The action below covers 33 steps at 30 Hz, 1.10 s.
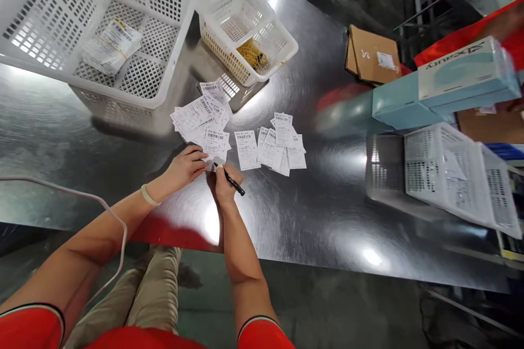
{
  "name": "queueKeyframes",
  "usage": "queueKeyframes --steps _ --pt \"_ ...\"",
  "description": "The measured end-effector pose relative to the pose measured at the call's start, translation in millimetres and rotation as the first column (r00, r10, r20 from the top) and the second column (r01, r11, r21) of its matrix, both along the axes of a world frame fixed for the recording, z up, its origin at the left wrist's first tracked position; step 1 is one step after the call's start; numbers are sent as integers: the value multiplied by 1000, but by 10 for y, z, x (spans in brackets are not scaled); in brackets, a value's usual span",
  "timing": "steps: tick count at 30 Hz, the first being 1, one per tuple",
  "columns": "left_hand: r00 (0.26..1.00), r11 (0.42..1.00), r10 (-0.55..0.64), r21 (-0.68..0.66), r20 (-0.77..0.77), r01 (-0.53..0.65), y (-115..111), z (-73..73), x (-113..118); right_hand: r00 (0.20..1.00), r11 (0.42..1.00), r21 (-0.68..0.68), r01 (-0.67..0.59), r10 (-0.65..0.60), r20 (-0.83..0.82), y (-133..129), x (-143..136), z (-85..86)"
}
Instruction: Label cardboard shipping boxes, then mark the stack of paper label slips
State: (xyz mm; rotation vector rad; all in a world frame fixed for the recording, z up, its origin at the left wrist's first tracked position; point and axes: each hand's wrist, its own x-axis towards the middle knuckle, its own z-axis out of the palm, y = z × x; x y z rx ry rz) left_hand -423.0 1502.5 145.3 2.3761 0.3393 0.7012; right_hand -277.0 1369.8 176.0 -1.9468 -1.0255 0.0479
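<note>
My right hand (226, 184) grips a black marker pen (234, 183), its tip down at the near edge of a printed paper slip (215, 146). Beside it, my left hand (186, 166) rests on the papers with its fingers stretched out, touching that slip's lower left. Beyond both hands spreads a loose heap of barcoded slips (194, 118). To the right lie a single slip (247, 150) and a smaller overlapping group of slips (273, 149). My fingers hide part of the slip under the pen.
On the steel table (311, 212) stand a large white basket (164, 79) holding a banded stack of slips and a divided basket (227, 49) with yellow rubber bands (252, 55). Light-blue boxes (434, 90) and white baskets (454, 174) are at right. A cable (94, 196) crosses my left arm.
</note>
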Motion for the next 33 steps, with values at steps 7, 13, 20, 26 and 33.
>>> queueKeyframes --steps 7,13,20,26,33 --pt "1000 1000 -2 -25 16 3 -1 -9 -1 999 999 -10 48 -49 -8 -14 10 -25" --pt "1000 1000 -3 -30 1 3 2 -7 0 998 999 -24 43 -41 54 -19 10 -50" --pt "1000 999 4 34 11 -4 0 -30 5 999 1000 -11 16 -15 34 -8 9 -12" --pt "1000 1000 2 -22 8 -2 0 -11 -1 998 998 -11 66 -66 -11 -29 20 -6" --pt "1000 999 -7 -46 3 7 9 -14 7 995 996 9 91 -91 -32 -14 27 16"
